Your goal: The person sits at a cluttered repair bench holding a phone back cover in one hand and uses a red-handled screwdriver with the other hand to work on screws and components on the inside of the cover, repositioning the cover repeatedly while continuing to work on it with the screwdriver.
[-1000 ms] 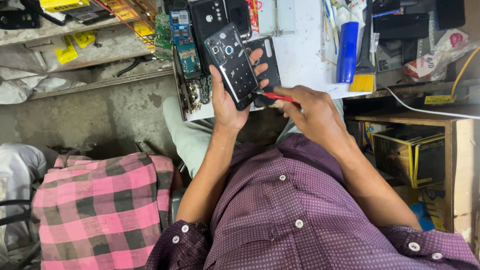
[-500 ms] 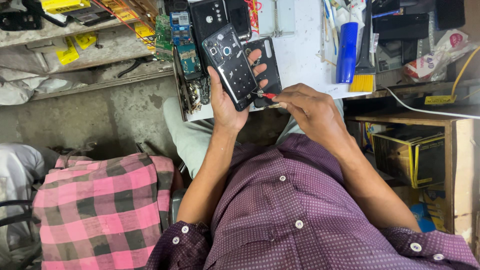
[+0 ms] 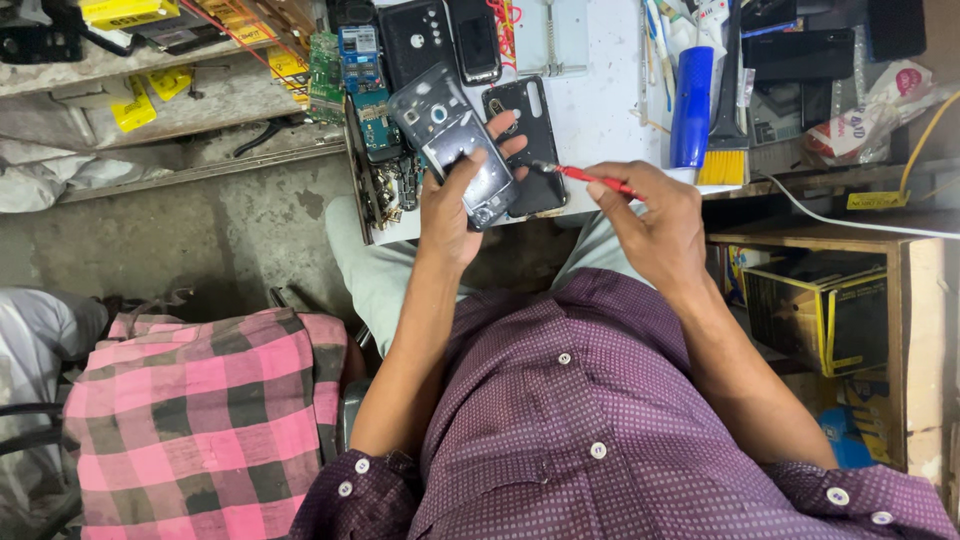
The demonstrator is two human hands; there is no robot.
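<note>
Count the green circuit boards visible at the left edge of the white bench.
2. One green circuit board lies at the bench's top-left corner; a second, blue-green one lies just right of it, beside the phone shell in the left hand. Others may be hidden among the clutter.

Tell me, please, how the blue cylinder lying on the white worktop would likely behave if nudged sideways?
The blue cylinder lies on its rounded side, so it would probably roll. The yellow brush close beside it might stop it. It looks like smooth plastic, so perhaps light and slippery.
</note>
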